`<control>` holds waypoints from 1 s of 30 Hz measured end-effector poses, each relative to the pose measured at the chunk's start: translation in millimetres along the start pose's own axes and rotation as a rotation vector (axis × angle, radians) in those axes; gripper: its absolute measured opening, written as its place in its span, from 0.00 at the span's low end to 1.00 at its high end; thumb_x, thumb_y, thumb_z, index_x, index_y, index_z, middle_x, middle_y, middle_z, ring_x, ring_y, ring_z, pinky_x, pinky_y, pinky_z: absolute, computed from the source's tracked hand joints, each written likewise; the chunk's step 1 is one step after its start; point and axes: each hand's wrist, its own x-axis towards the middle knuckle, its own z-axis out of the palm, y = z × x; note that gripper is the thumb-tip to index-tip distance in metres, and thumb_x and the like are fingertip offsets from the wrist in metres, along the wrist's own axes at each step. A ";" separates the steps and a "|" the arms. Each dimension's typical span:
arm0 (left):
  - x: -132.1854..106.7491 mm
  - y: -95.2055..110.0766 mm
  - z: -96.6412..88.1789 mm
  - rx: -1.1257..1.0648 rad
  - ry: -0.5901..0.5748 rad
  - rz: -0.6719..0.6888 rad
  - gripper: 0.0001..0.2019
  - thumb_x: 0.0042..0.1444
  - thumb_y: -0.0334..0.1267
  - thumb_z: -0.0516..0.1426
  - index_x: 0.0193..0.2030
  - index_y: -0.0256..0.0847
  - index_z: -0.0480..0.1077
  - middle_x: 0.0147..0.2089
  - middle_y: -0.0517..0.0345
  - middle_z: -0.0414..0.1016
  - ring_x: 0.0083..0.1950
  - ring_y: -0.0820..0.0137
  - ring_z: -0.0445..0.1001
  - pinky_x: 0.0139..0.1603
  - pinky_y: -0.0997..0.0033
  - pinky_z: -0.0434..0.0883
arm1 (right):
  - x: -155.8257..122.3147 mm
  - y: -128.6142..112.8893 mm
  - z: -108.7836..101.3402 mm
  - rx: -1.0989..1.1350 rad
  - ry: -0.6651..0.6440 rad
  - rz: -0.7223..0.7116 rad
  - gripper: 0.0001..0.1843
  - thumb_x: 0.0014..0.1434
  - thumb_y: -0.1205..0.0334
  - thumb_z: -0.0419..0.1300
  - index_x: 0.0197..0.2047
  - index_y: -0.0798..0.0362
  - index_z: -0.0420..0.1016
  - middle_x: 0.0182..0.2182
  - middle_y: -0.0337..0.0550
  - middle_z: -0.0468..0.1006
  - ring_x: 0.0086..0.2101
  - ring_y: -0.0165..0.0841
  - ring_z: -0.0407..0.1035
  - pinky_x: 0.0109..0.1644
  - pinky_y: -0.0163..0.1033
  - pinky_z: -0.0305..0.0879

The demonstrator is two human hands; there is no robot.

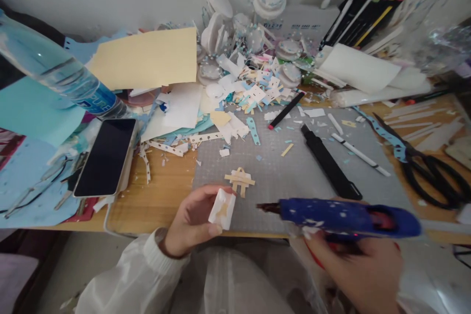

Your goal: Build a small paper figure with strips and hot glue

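Between the thumb and fingers of my left hand (195, 218) is a small white paper piece (228, 216) with a yellowish patch on its face. My right hand (362, 267) is wrapped round a blue hot glue gun (327, 217), its dark nozzle pointing left toward the paper piece but apart from it. Just beyond my left fingers, a small figure of tan and white strips (240, 179) lies on the grey cutting mat (272, 171). A black utility knife (329, 162) rests on the mat beyond the glue gun.
Paper scraps (257, 86) are heaped at the back of the mat. A phone (106, 157) and a tilted water bottle (55, 68) are on the left. Black scissors (423, 167) lie on the right. White discs (217, 34) and a bundle of pens (362, 17) stand along the wall.
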 end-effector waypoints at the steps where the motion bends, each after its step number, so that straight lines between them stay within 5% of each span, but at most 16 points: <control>1: -0.3 -0.4 -0.4 -0.011 -0.006 -0.002 0.22 0.43 0.44 0.68 0.48 0.48 0.75 0.46 0.51 0.79 0.43 0.62 0.77 0.44 0.64 0.73 | -0.3 -4.7 5.2 0.013 -0.032 -0.050 0.05 0.50 0.59 0.61 0.32 0.46 0.72 0.23 0.39 0.76 0.19 0.33 0.68 0.20 0.37 0.65; 5: -1.0 -2.0 -2.0 -0.051 -0.029 0.008 0.23 0.45 0.44 0.67 0.49 0.47 0.75 0.46 0.51 0.79 0.45 0.62 0.77 0.46 0.65 0.73 | 0.8 -13.1 15.1 -0.035 -0.069 -0.162 0.03 0.51 0.62 0.58 0.32 0.48 0.69 0.23 0.37 0.75 0.20 0.32 0.70 0.23 0.35 0.69; 30: 0.2 -2.3 -3.2 -0.054 -0.114 0.045 0.21 0.47 0.44 0.67 0.50 0.45 0.76 0.47 0.48 0.78 0.48 0.60 0.76 0.48 0.62 0.72 | 2.6 -11.7 16.4 -0.089 -0.086 -0.272 0.02 0.53 0.64 0.56 0.30 0.50 0.66 0.23 0.39 0.72 0.24 0.33 0.72 0.27 0.36 0.70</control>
